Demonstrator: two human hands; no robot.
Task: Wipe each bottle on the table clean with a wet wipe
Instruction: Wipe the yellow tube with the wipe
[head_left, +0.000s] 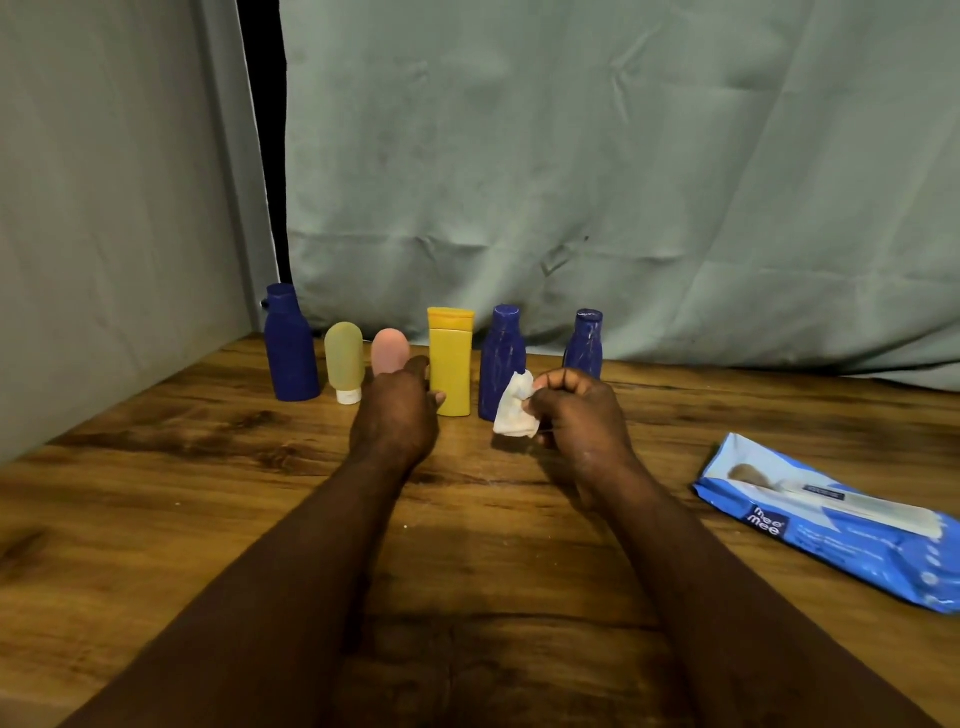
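The right hand (576, 410) has its fingers curled in, pinching a crumpled white wet wipe (514, 408) between thumb and fingertips. The wipe hangs down off the hand's inner side, just above the table (156, 467). It overlaps the lower front of a dark blue bottle (498, 353), though I cannot tell whether it touches that bottle.

The left hand (395, 415) is stretched forward with its back to the camera, covering the lower part of a pink bottle (389, 351). Its fingers are hidden behind the hand, so I cannot tell whether they grip the bottle or only reach beside it. The thumb points toward the yellow bottle (451, 358) standing just to the right.

All six bottles stand upright in a row near the far edge of the table. From the left they are a large blue bottle (290, 353), a yellow-green tube (344, 358) standing on its white cap, the pink one, the yellow one, the dark blue one behind the wipe, and a smaller blue bottle (584, 345) set a little apart at the right end, partly behind the right hand.

A blue pack of wipes (831, 525) lies flat on the table, well to the right of the right forearm. A grey-green cloth backdrop (571, 156) hangs behind the row and along the left side.
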